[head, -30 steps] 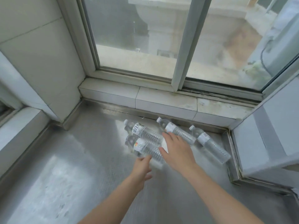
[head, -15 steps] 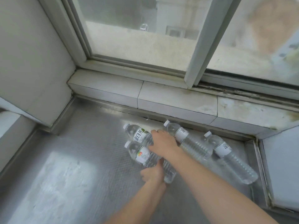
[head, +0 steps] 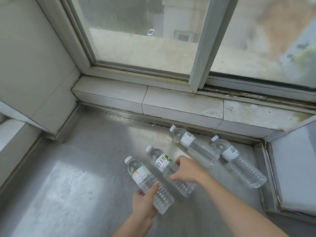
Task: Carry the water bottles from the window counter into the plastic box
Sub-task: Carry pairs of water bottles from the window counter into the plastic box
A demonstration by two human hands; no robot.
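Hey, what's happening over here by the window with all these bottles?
A person is gathering water bottles off the metal counter under the window. The left hand grips the lower part of the nearest bottle, and the right hand is closed over the middle of the bottle beside it. Two more bottles lie on their sides nearer the tiled sill, untouched. The plastic box is not in view.

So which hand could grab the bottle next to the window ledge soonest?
Probably the right hand: it's nearer that ledge-side bottle, though it already holds one. The left hand sits farther back.
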